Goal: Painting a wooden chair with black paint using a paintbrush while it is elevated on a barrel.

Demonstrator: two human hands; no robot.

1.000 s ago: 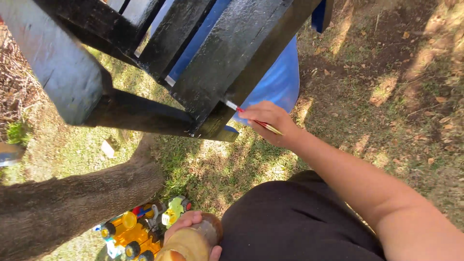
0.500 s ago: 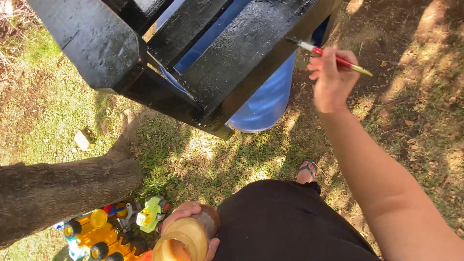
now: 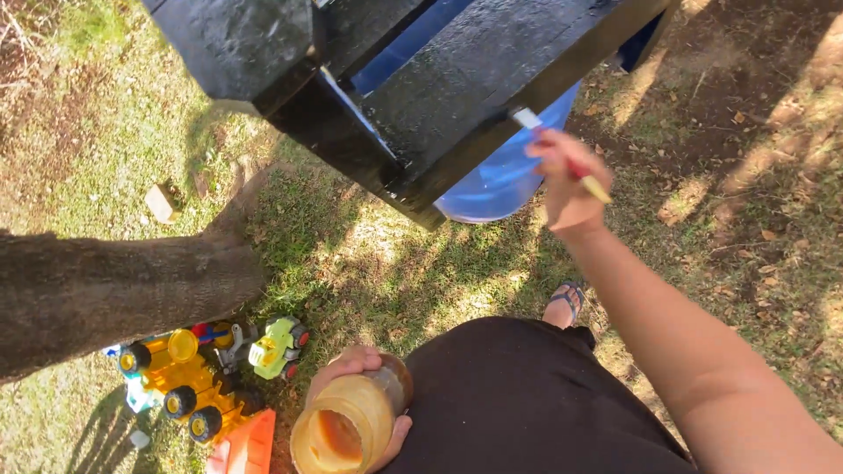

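The right hand (image 3: 566, 189) is closed snugly around a thin paintbrush (image 3: 562, 156), fingers curled over its red middle section. The brush lies on a slant: its pale bristle end points up and to the left, its yellowish handle tip sticks out down and to the right past the knuckles. The bristle end touches the lower edge of a black painted wooden plank (image 3: 492, 88), which runs diagonally from the near left up toward the far right. The wood looks wet and glossy. More black boards of the same frame sit to the left, with gaps between them.

The left hand (image 3: 356, 377) is down low, near the person's body, wrapped around a jar (image 3: 347, 421) from behind. The jar is tilted, its open mouth facing the camera, with brownish liquid inside. The fingers grip it firmly around the side.

Behind the plank, a blue barrel (image 3: 509, 171) shows under the frame. A sandalled foot (image 3: 566, 303) rests on the patchy grass (image 3: 386, 263), beside the black clothing covering the person's lap. To the left, a thick tree trunk (image 3: 114, 294) lies across the ground, and near it sit colourful toy trucks (image 3: 206, 377), yellow, green and orange. A small block (image 3: 161, 202) lies further off on the grass.
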